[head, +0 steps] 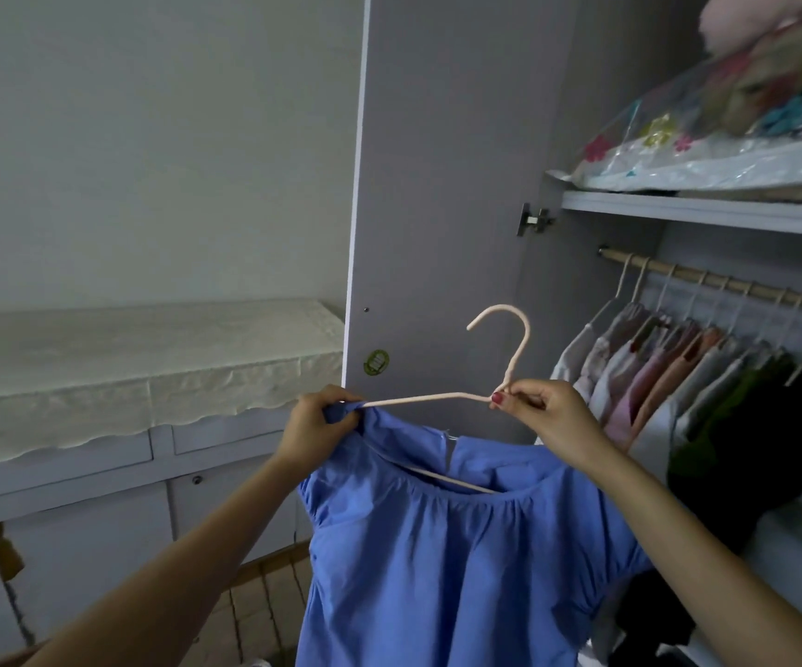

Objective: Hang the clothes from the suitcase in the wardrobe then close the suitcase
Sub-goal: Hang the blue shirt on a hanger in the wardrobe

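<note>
A blue garment (442,560) hangs in front of me, its neckline partly threaded by a pale pink hanger (514,349). My left hand (314,426) grips the garment's left shoulder at the hanger's left arm tip. My right hand (541,409) pinches the hanger just below its hook. The hanger's right arm runs inside the neckline. The wardrobe rail (707,279) is up to the right, with several clothes on hangers (668,377). The suitcase is out of view.
The open wardrobe door (442,185) stands straight ahead behind the hanger. A shelf (707,211) above the rail carries bagged bedding (726,137). A low cabinet with a lace cloth (124,368) runs along the left wall. Dark clothes (649,613) lie low in the wardrobe.
</note>
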